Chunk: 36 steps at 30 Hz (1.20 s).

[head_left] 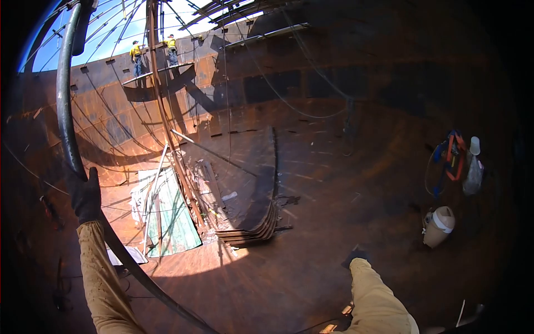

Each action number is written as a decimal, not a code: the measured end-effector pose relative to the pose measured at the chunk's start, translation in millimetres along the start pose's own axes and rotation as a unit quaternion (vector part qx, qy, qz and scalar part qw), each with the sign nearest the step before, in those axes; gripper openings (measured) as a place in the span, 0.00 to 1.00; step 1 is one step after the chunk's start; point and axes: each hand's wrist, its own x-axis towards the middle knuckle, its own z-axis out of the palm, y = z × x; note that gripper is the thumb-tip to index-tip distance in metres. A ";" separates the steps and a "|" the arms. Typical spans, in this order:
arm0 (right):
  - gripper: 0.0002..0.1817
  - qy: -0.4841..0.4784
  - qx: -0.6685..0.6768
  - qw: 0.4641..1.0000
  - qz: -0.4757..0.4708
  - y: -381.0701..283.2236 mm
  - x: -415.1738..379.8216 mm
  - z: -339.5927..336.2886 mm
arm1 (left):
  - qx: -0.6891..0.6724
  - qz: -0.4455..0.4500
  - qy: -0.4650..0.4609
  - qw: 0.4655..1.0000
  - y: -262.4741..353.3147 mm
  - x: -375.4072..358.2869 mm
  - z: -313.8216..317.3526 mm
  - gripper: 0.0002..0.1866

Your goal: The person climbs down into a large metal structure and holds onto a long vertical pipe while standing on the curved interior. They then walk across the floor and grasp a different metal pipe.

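A long metal pole [65, 114], bowed by the lens, runs from the top left down to the bottom middle. My left hand [86, 197], in a dark glove, is closed around it at the left, below a tan sleeve. Lower right, my right hand [356, 256] reaches forward in a dark glove, over the rusty steel floor [322, 222]. Its fingers blend into the shadow, so I cannot tell whether they hold anything. A few small tan pieces [329, 328] show beside the right sleeve.
Curved steel sheets [250, 234] are stacked mid-floor beside a green panel [172, 217] and debris. A beige water jug [438, 227], an orange-and-blue harness [453, 156] and a clear bag [473, 175] lie at right. Two people [137, 58] in yellow stand on a plank [158, 72] at the far wall.
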 end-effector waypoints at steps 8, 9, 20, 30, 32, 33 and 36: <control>0.45 -0.004 0.044 0.999 0.022 -2.2 -0.7 -1.6 | 0.113 -0.056 0.015 0.992 -7.5 171.6 37.6 0.29; 0.45 -0.008 0.030 0.999 0.016 -2.4 -0.7 -2.3 | 0.109 -0.058 0.020 0.992 -11.3 179.9 41.2 0.28; 0.45 -0.029 -0.013 0.999 0.009 2.4 25.5 29.2 | 0.076 -0.036 0.045 0.995 -6.4 171.9 36.9 0.27; 0.41 -0.016 -0.011 1.000 0.005 -7.8 -15.6 -9.9 | 0.080 -0.018 0.053 0.995 -30.2 179.6 44.1 0.27; 0.41 -0.044 -0.016 0.998 -0.034 -2.8 -20.4 -22.6 | 0.085 -0.015 0.057 0.995 -39.0 182.2 48.5 0.27; 0.40 -0.039 -0.020 0.999 -0.029 -0.1 -9.8 -10.5 | 0.090 -0.016 0.058 0.994 -43.6 184.4 50.3 0.27; 0.37 -0.008 -0.026 1.000 -0.009 -0.6 8.8 14.0 | 0.113 -0.028 0.047 0.992 -30.4 178.8 43.6 0.26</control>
